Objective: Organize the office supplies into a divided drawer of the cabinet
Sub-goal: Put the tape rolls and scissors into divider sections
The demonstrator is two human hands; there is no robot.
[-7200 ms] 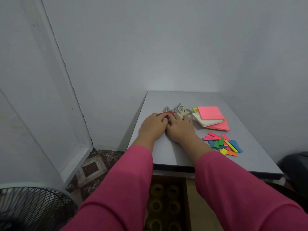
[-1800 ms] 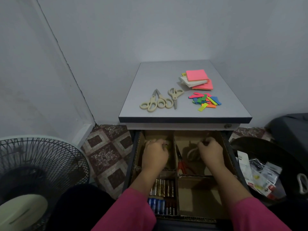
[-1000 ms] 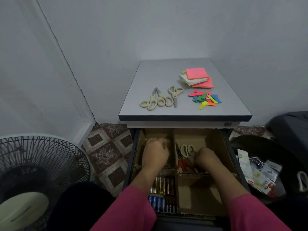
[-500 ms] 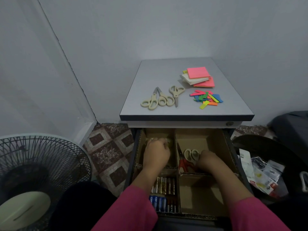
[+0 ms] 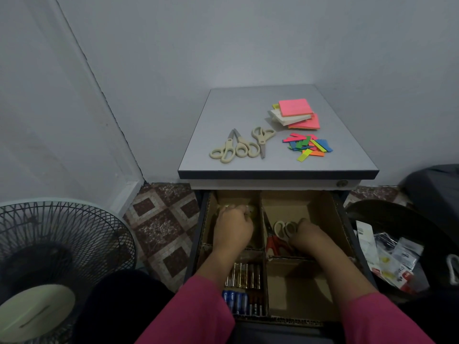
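While my right hand curls on the beige scissors in the drawer's far-right compartment, left hand curls far-left, contents unclear; batteries filed; three scissors, note pads, flags remain on the cabinet top.

A corner of a home room, I'd say.
I see patterned floor tiles, a standing fan, plain painted walls and a small cabinet.

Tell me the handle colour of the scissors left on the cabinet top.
Beige, all three pairs of scissors; clearest in the head view.
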